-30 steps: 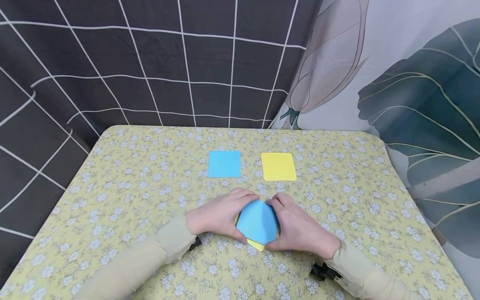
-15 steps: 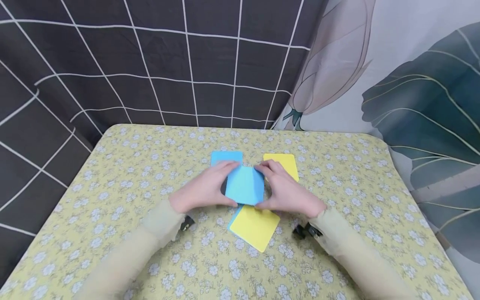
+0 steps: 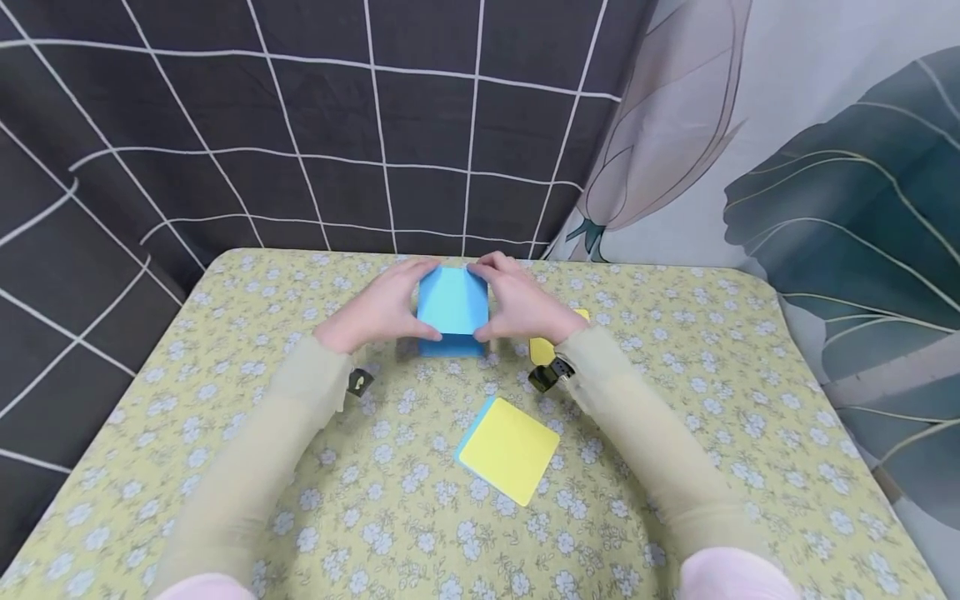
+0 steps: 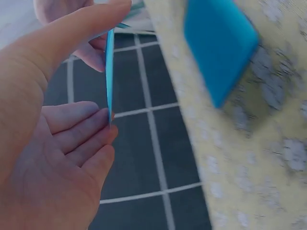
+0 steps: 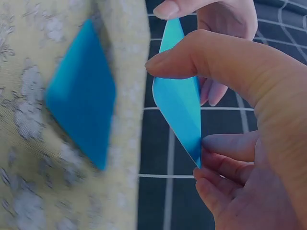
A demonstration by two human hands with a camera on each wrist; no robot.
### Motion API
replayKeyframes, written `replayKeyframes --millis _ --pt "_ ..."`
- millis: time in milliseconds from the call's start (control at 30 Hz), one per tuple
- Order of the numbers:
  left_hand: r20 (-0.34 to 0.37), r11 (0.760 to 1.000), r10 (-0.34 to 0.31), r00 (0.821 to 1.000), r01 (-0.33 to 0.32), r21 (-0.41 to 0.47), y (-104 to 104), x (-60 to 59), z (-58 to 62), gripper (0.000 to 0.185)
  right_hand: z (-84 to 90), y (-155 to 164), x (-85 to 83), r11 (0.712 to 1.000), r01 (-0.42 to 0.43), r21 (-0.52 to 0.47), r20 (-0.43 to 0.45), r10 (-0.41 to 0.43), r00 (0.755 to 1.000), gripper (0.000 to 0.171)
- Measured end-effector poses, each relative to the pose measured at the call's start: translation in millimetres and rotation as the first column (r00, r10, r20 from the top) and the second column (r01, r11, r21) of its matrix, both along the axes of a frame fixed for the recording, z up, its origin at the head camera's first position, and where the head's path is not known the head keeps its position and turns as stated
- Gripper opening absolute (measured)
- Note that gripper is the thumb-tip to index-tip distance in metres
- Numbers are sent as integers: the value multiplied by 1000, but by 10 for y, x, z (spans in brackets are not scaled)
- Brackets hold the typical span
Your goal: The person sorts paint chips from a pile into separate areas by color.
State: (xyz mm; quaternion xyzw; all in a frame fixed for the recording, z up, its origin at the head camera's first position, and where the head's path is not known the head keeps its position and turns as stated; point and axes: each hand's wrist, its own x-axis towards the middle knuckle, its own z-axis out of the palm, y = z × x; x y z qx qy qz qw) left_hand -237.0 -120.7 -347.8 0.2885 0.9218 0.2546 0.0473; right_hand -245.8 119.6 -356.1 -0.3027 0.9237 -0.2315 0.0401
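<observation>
Hands (image 3: pixel 450 312) around seemingly unmarked blue card (image 3: pixel 452 304)

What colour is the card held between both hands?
Light blue. The held card shows best in the head view, pinched by left hand and right hand.

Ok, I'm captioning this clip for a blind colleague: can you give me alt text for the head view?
Two hands, the left hand and the right hand, hold a blue card by its side edges above another blue card lying at the far side of a floral-clothed table. Nearer the person lies a yellow card atop a blue one; another yellow card is partly hidden behind the right wrist.
</observation>
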Motion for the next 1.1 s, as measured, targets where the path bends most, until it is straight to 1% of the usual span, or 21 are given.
replayKeyframes --millis 33,100,167,267,333,400,500,700,800,900,967,1033,1100 --pt "19 1000 6 1000 -6 -1 -9 -13 -26 107 -37 -22 -24 1000 0 6 12 -1 1000 98" --pt "56 1000 10 998 -10 -3 -27 -41 -116 107 -129 -58 -57 1000 1 14 42 -2 999 97" --pt "94 1000 17 995 -16 -9 -33 -66 -227 108 -226 -79 -78 1000 1 15 76 -2 997 96" --pt "143 1000 8 990 -4 -25 -35 -100 -394 108 -373 -92 -90 1000 -3 31 121 -1 993 96" --pt "165 999 0 986 5 -32 -34 -116 -477 108 -449 -94 -89 999 -3 46 136 -3 991 96" --pt "173 999 -9 985 15 -30 -34 -128 -527 106 -501 -95 -89 998 -3 56 141 -5 990 96" --pt "177 1000 -10 984 15 -26 -35 -135 -549 105 -536 -94 -88 998 11 62 137 -19 990 95" --pt "190 999 -16 982 22 -29 -31 -130 -535 105 -555 -82 -81 997 25 69 151 -35 988 95" --pt "186 1000 -13 982 18 -22 -30 -124 -540 106 -549 -72 -74 998 26 64 144 -35 989 95" --pt "182 1000 2 983 0 -12 -29 -111 -542 108 -499 -51 -46 999 31 34 137 -35 990 96" --pt "176 1000 16 984 -14 -9 -25 -93 -528 109 -436 -21 -7 999 41 9 131 -42 991 96" --pt "165 1000 25 986 -25 -1 -14 -50 -486 110 -366 21 44 999 50 -13 118 -48 992 96" --pt "149 1000 17 989 -19 15 9 18 -427 109 -304 75 105 998 59 -18 89 -57 994 96"
